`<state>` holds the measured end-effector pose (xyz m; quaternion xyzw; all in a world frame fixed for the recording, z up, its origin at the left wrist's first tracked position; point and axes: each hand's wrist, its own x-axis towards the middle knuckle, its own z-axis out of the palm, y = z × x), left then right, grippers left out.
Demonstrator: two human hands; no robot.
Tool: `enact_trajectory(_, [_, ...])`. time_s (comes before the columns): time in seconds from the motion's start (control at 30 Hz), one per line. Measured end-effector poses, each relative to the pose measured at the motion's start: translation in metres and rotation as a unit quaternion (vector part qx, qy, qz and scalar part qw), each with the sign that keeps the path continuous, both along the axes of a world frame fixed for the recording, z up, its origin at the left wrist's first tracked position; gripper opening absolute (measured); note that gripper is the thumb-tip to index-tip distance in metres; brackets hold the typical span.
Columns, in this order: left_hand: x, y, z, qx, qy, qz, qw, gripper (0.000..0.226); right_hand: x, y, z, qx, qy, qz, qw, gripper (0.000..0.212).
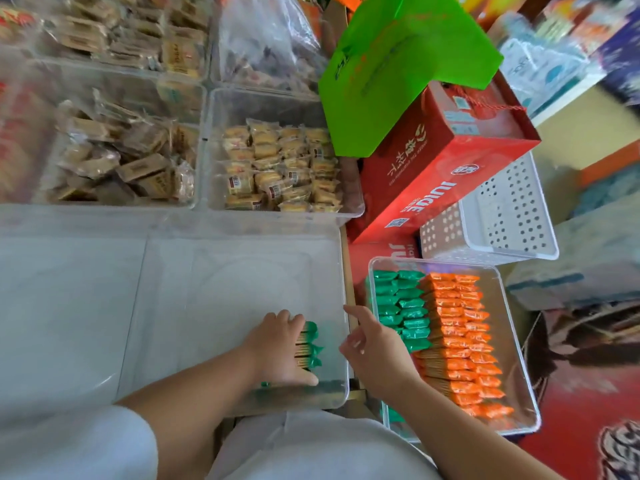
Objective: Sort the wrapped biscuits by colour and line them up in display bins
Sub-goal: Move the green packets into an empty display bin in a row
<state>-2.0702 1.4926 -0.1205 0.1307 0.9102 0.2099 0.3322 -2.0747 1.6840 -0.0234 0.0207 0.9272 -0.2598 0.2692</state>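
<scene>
Large clear plastic display bin (225, 299): one short row of green-wrapped biscuits (311, 344) started, clasped by left hand (277, 348). Right hand (374, 348) hovers slack, empty. Smaller clear tray (436, 262) holds green packets (401, 306) and orange-wrapped biscuits (460, 341); most apparently untransferred.

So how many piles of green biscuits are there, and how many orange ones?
Green piles: 2, the front green pile in the left hand, the side green pile in the side bin.
Orange piles: 1, the orange pile in the side bin.
Total: 3 piles.
</scene>
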Motion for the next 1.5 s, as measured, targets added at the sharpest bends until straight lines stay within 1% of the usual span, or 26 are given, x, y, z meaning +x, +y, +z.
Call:
enact_trajectory(0.07, [-0.002,-0.008,-0.003,0.056,-0.044,0.045,0.996,0.097,0.000,0.001,0.000,-0.002,-0.007,-0.002,1.000,0.062])
enact_trajectory(0.13, [-0.001,-0.020,-0.008,0.057,-0.044,0.109,0.991,0.089,-0.001,0.001,-0.001,-0.004,-0.009,-0.003,1.000,0.062])
enact_trajectory(0.17, [0.000,-0.027,-0.009,0.035,-0.046,0.137,0.989,0.089,-0.001,0.001,-0.002,-0.004,-0.009,-0.002,1.000,0.062])
enact_trajectory(0.23, [0.002,-0.035,-0.017,0.010,-0.079,0.184,0.980,0.097,-0.002,0.002,-0.002,-0.004,-0.010,0.002,1.000,0.061])
enact_trajectory(0.3, [0.004,-0.038,-0.022,0.045,-0.121,0.220,0.967,0.099,-0.002,0.002,-0.002,-0.004,-0.011,0.004,1.000,0.062])
enact_trajectory(0.33, [0.006,-0.037,-0.022,0.075,-0.143,0.233,0.959,0.093,-0.002,0.002,-0.001,-0.006,-0.012,0.003,1.000,0.061])
enact_trajectory(0.37, [0.006,-0.034,-0.018,0.103,-0.168,0.249,0.948,0.081,-0.002,0.002,-0.001,-0.008,-0.012,0.003,1.000,0.061])
enact_trajectory(0.47, [0.008,-0.020,-0.012,0.193,-0.244,0.335,0.889,0.045,-0.001,0.001,0.000,-0.015,-0.011,0.005,1.000,0.061])
enact_trajectory(0.53, [0.009,-0.014,-0.010,0.217,-0.248,0.387,0.861,0.028,0.000,0.000,0.000,-0.017,-0.013,0.005,1.000,0.062])
enact_trajectory(0.6, [0.010,-0.012,-0.012,0.217,-0.227,0.427,0.848,0.017,0.000,0.000,0.001,-0.016,-0.015,0.006,1.000,0.062])
enact_trajectory(0.67, [0.012,-0.011,-0.015,0.209,-0.206,0.448,0.845,0.020,-0.001,0.001,0.001,-0.013,-0.018,0.009,1.000,0.063])
enact_trajectory(0.73, [0.014,-0.011,-0.015,0.207,-0.206,0.443,0.848,0.026,-0.001,0.001,0.000,-0.013,-0.020,0.011,1.000,0.063])
enact_trajectory(0.77, [0.014,-0.011,-0.015,0.203,-0.199,0.431,0.856,0.029,-0.001,0.002,0.000,-0.014,-0.020,0.011,1.000,0.063])
enact_trajectory(0.83, [0.012,-0.012,-0.017,0.181,-0.161,0.393,0.887,0.031,0.000,0.001,-0.001,-0.014,-0.020,0.012,1.000,0.063])
enact_trajectory(0.87, [0.011,-0.012,-0.017,0.173,-0.143,0.384,0.895,0.032,0.000,0.001,-0.001,-0.015,-0.019,0.012,1.000,0.064])
enact_trajectory(0.9, [0.010,-0.012,-0.019,0.172,-0.134,0.387,0.896,0.032,0.000,0.001,-0.001,-0.015,-0.019,0.013,1.000,0.064])
enact_trajectory(0.93, [0.010,-0.012,-0.021,0.174,-0.134,0.398,0.891,0.033,0.000,0.002,-0.001,-0.015,-0.019,0.013,1.000,0.064])
enact_trajectory(1.07, [0.010,-0.014,-0.023,0.180,-0.177,0.464,0.849,0.047,0.000,0.003,-0.001,-0.018,-0.020,0.010,1.000,0.064])
enact_trajectory(1.17, [0.005,-0.013,-0.025,0.169,-0.190,0.501,0.827,0.045,0.001,0.005,-0.003,-0.020,-0.015,0.008,1.000,0.065])
enact_trajectory(1.2, [0.004,-0.013,-0.024,0.167,-0.191,0.503,0.826,0.043,0.001,0.005,-0.003,-0.020,-0.013,0.010,1.000,0.065])
enact_trajectory(1.23, [0.005,-0.013,-0.023,0.149,-0.173,0.485,0.844,0.041,0.002,0.005,-0.003,-0.019,-0.010,0.012,1.000,0.065])
enact_trajectory(1.3, [0.007,-0.017,-0.024,0.061,-0.088,0.383,0.917,0.043,0.002,0.006,-0.003,-0.017,-0.003,0.017,1.000,0.065])
enact_trajectory(1.33, [0.008,-0.019,-0.025,0.025,-0.046,0.342,0.938,0.044,0.002,0.007,-0.004,-0.017,-0.002,0.021,1.000,0.065])
enact_trajectory(1.4, [0.006,-0.022,-0.023,0.019,-0.034,0.325,0.945,0.039,0.002,0.012,-0.003,-0.019,-0.005,0.034,0.999,0.064])
enact_trajectory(1.47, [0.004,-0.023,-0.020,0.062,-0.060,0.360,0.929,0.035,0.003,0.020,-0.002,-0.037,-0.006,0.038,0.999,0.059])
enact_trajectory(1.5, [0.003,-0.023,-0.020,0.082,-0.070,0.374,0.921,0.039,0.003,0.026,-0.001,-0.050,0.000,0.029,0.998,0.057])
